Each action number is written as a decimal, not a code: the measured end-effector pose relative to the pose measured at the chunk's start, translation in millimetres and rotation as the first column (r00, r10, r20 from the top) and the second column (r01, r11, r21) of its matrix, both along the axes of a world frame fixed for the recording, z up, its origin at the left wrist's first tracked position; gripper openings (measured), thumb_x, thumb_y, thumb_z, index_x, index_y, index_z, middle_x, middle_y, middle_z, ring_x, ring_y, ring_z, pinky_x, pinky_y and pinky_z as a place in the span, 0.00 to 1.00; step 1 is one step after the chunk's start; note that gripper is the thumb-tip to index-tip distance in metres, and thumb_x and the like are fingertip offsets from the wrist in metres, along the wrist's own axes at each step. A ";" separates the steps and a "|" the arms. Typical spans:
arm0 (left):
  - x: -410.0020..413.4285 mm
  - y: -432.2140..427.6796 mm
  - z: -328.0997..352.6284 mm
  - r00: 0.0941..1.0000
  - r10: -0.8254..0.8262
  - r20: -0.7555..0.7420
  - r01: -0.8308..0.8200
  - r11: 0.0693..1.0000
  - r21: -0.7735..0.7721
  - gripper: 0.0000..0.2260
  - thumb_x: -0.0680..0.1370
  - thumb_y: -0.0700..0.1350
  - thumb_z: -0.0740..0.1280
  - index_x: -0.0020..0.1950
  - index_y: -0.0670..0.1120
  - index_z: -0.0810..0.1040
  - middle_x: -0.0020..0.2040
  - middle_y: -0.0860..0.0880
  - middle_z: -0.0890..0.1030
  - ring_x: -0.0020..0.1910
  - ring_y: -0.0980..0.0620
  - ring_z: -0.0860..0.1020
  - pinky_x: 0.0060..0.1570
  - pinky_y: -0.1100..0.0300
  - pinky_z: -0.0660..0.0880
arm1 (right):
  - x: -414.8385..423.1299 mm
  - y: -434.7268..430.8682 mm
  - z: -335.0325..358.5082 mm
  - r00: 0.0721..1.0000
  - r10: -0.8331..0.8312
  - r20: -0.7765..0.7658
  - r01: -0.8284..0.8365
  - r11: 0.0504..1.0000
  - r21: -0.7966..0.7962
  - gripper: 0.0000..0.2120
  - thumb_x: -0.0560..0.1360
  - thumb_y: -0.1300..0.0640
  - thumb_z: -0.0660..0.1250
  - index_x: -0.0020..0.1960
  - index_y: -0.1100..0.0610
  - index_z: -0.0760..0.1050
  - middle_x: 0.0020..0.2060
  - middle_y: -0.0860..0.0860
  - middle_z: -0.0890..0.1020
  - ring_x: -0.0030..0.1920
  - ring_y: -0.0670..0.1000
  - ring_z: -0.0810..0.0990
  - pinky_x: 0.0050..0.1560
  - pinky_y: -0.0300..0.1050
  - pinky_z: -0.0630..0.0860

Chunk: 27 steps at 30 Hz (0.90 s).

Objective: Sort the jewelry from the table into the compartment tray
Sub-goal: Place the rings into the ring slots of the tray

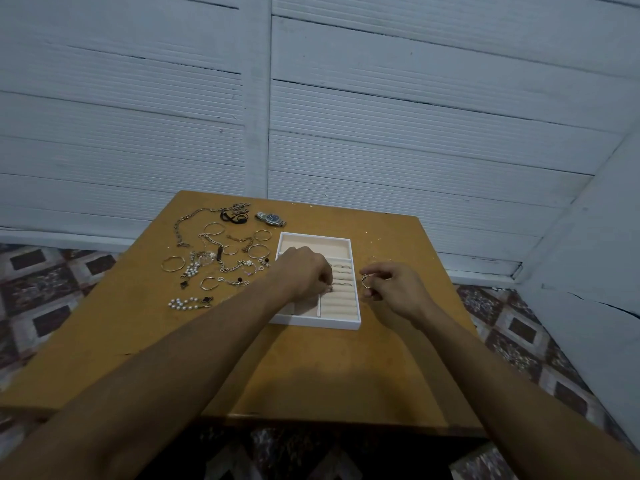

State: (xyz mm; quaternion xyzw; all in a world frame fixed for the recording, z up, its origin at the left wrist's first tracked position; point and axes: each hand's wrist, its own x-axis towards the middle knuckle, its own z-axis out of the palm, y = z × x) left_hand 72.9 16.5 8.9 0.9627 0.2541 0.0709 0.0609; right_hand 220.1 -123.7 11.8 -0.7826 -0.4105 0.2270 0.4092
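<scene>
A white compartment tray (317,323) with a beige lining sits mid-table; several rings stand in its padded roll slots (343,275). My left hand (306,271) is over the tray, its fingertips pinching a small ring down at the rolls. Just right of the tray, my right hand (389,284) pinches a few small rings (366,283) above the table. Loose jewelry (214,258) lies left of the tray: hoops, chains, bracelets, a pearl bracelet (188,303).
A wristwatch (270,218) lies behind the tray near the table's far edge. The wooden table (311,368) stands against a white plank wall. Patterned floor shows on both sides.
</scene>
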 end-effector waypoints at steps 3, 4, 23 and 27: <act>-0.2 2.6 -3.1 1.000 0.015 0.004 -0.015 0.999 -0.045 0.10 0.74 0.55 0.70 0.53 0.55 0.84 0.51 0.53 0.84 0.52 0.50 0.79 0.49 0.57 0.75 | -0.8 1.3 -1.6 1.000 -0.001 -0.001 0.001 1.000 0.000 0.09 0.78 0.61 0.65 0.57 0.59 0.80 0.41 0.55 0.84 0.41 0.53 0.84 0.42 0.41 0.82; 0.0 2.7 -3.0 1.000 0.021 0.005 -0.021 0.998 -0.056 0.10 0.74 0.55 0.71 0.53 0.55 0.84 0.50 0.53 0.84 0.52 0.50 0.79 0.49 0.57 0.75 | -1.4 1.6 -1.7 1.000 -0.002 0.001 0.002 1.000 0.003 0.09 0.78 0.61 0.65 0.56 0.59 0.79 0.41 0.55 0.84 0.41 0.52 0.84 0.41 0.40 0.82; 0.6 1.8 -2.8 0.996 0.079 0.050 -0.066 0.970 -0.233 0.09 0.73 0.50 0.73 0.51 0.51 0.85 0.49 0.52 0.85 0.50 0.52 0.80 0.50 0.55 0.78 | 0.7 9.1 0.6 0.997 -0.074 -0.038 0.074 0.997 0.008 0.08 0.80 0.64 0.61 0.54 0.64 0.77 0.45 0.61 0.83 0.43 0.57 0.84 0.47 0.48 0.82; -5.6 3.3 -2.3 0.993 0.064 0.097 -0.042 0.975 -0.218 0.14 0.73 0.53 0.73 0.56 0.50 0.84 0.53 0.51 0.84 0.52 0.52 0.79 0.50 0.56 0.77 | 1.7 10.4 0.1 0.998 -0.066 0.011 0.065 0.998 0.008 0.08 0.80 0.65 0.61 0.54 0.64 0.78 0.44 0.59 0.83 0.41 0.55 0.84 0.42 0.43 0.82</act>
